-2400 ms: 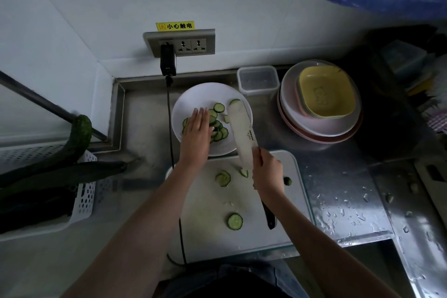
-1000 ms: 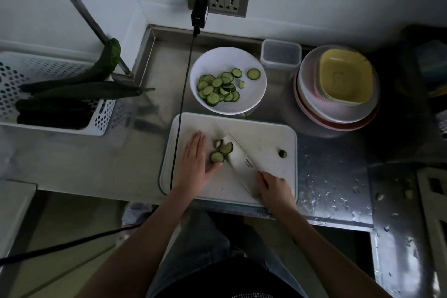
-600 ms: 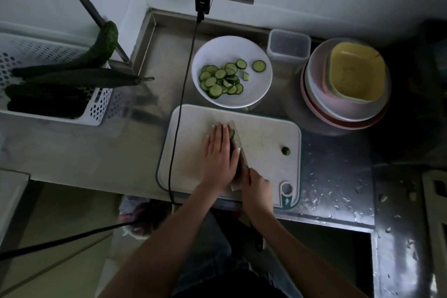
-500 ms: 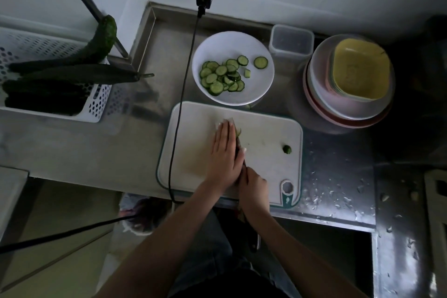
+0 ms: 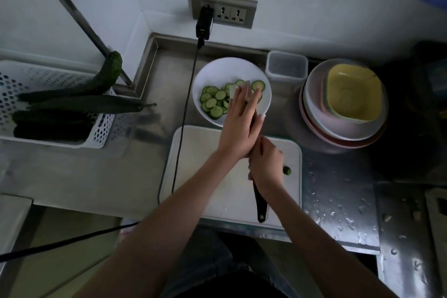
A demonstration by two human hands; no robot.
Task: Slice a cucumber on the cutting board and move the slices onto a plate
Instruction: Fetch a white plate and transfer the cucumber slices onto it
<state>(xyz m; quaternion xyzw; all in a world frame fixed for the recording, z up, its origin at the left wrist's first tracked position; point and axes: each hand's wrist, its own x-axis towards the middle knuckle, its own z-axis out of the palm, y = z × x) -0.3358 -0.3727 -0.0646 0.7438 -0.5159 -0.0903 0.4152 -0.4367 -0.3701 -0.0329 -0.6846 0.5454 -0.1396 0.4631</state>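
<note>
Steel counter (image 5: 72, 176), right hand (image 5: 267, 164) gripping knife (image 5: 260, 205)

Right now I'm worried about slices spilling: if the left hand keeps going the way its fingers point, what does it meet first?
The left hand points across the white plate; likely the cucumber slice near its fingertips comes first, though height is unclear.

We see both forearms bare from the lower edge of the frame up to the wrists, with no sleeves showing. Our left hand (image 5: 238, 123) and right hand (image 5: 266, 164) wear no gloves, rings, watch or bracelet that we can make out. Pale fingernails show on the left hand. Below the arms, our legs are in blue-grey trousers (image 5: 208, 251), and a dark garment sits at the bottom edge.
</note>
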